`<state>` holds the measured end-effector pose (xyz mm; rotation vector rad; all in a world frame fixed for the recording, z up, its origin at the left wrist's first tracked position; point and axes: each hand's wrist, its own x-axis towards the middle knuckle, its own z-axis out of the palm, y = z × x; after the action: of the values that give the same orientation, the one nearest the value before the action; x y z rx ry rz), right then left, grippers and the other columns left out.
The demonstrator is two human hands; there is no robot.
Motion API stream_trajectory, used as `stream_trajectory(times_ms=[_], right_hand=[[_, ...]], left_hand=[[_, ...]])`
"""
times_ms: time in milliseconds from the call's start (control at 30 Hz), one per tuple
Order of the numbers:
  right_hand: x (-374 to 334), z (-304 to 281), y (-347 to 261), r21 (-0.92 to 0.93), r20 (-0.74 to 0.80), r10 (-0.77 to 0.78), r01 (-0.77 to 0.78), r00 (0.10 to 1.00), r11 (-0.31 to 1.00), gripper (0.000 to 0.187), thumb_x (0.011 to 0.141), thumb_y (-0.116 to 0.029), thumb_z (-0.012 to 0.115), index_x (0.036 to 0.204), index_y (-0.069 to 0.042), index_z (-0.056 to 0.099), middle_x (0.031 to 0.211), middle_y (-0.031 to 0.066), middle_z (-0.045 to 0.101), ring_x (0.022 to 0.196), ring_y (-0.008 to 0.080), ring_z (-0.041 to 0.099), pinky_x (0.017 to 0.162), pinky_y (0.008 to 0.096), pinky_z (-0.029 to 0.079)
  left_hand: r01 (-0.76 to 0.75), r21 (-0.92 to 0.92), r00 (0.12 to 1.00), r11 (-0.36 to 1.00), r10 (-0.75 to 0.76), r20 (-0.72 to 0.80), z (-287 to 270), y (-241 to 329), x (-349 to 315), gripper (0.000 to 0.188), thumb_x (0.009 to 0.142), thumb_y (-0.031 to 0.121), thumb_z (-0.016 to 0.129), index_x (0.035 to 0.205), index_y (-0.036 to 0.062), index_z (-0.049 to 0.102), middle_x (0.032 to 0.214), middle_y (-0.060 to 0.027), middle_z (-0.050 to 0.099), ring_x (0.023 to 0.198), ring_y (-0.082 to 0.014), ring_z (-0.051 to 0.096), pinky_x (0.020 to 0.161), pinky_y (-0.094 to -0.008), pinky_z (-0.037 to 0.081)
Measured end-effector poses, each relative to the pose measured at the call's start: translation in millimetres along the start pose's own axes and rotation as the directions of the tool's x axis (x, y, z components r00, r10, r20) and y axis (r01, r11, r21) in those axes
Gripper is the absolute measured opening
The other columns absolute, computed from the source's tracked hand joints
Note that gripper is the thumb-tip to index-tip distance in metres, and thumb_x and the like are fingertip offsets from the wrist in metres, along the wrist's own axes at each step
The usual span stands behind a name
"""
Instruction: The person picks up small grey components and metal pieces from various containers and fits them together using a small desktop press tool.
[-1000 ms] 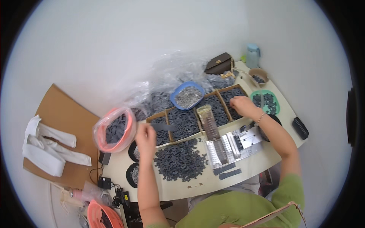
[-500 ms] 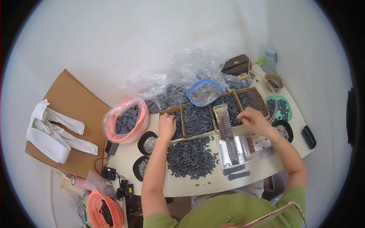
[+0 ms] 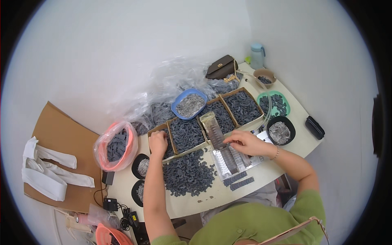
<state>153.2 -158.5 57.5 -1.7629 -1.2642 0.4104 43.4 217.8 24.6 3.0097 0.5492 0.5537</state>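
Note:
My left hand [image 3: 158, 143] is at the leftmost compartment of a divided cardboard box [image 3: 192, 150], its fingers curled and closed among small dark grey pieces. Whatever those fingers hold is hidden. My right hand [image 3: 247, 143] hovers by a metal fixture [image 3: 221, 163], thumb and fingertips pinched together on something too small to name. A clear slotted strip [image 3: 214, 130] leans from the box down to this fixture, close to the right fingertips. Dark rows sit in the fixture, and two grey strips [image 3: 241, 183] lie at its near edge. Loose dark grey pieces [image 3: 189, 173] are heaped between my arms.
A blue bowl [image 3: 189, 104] of thin metal pins rests on the box. Black bowls [image 3: 280, 130] of pins stand at both sides. A green tray [image 3: 288, 107], tan bowl [image 3: 265, 77] and black case [image 3: 315, 128] are at right; a pink basket [image 3: 134, 147] is at left.
The view has swung, so the table appears shifted left. My right hand has gone from above the box's right compartments to the fixture. My left hand stays at the leftmost compartment.

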Motion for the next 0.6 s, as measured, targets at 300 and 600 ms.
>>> stream_trajectory(times_ms=[300,600], right_hand=[[-11.2,7.9,-0.3,-0.007,0.089,-0.003,0.003,0.996,1.000,0.017,0.088,-0.010,0.057,0.104,-0.006,0.064,0.094,0.0114,0.060,0.084,0.0285,0.060,0.076,0.0366,0.049],[-24.1,21.5,5.5,-0.150,0.137,-0.179,0.199,0.974,0.969,0.009,0.087,-0.013,0.060,0.092,-0.006,0.060,0.085,0.0115,0.056,0.080,0.0319,0.059,0.071,0.0407,0.049]], left_hand=[[0.198,-0.841,0.950,0.504,0.111,0.290,-34.5,139.9,-98.9,0.018,0.084,0.001,0.065,0.102,0.0022,0.067,0.085,-0.0037,0.066,0.073,-0.0094,0.058,0.069,-0.0238,0.049],[-0.053,-0.733,0.969,0.678,0.212,0.125,-18.1,176.4,-142.5,0.021,0.074,0.004,0.073,0.094,0.0063,0.069,0.085,-0.0070,0.058,0.075,-0.0190,0.056,0.068,-0.0292,0.046]])
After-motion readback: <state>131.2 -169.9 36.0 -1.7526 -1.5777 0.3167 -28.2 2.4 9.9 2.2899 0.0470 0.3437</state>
